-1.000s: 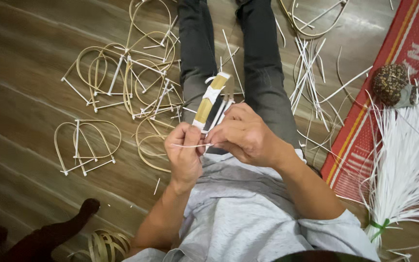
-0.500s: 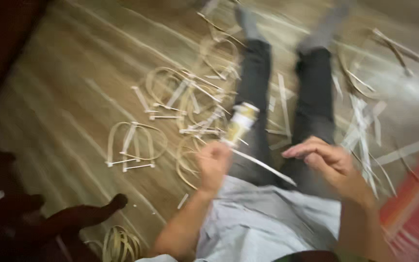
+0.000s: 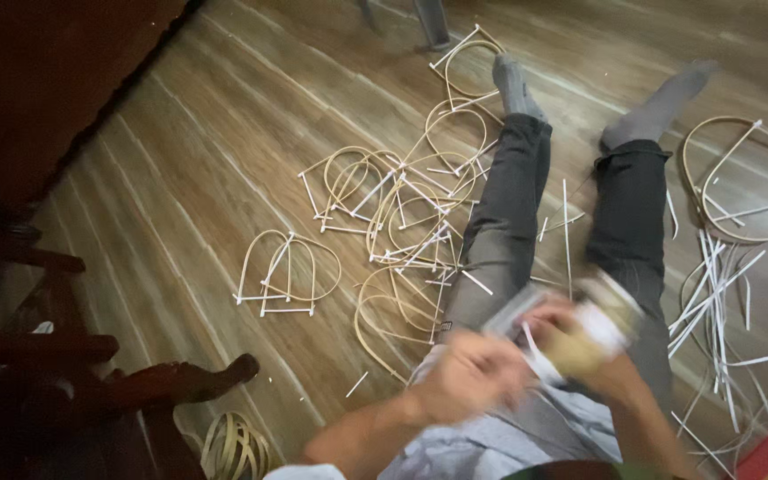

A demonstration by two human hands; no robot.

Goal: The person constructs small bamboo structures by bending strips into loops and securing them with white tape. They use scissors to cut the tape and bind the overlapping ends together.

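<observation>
Hands are seen blurred over the lap of a person seated on the wooden floor (image 3: 188, 178). The right hand (image 3: 580, 342) is closed around a yellowish roll of tape (image 3: 599, 324), from which a thin white strip (image 3: 533, 342) is drawn toward the left hand (image 3: 477, 378). The left hand is held just beside the roll with fingers curled in; whether anything is pinched there cannot be told through the blur. Beyond the roll, the legs in dark grey trousers (image 3: 508, 222) are stretched out, ending in grey socks. A pile of bent cane frames (image 3: 402, 213) is spread left of the roll, beside the left leg, and a single frame (image 3: 282, 271) lies further left, apart from the pile. Loose white sticks (image 3: 713, 293) are scattered right of the roll, with a large cane hoop (image 3: 740, 178) behind them. A coil of cane (image 3: 233, 444) lies well left of the roll, next to a dark wooden chair leg (image 3: 180, 382).
</observation>
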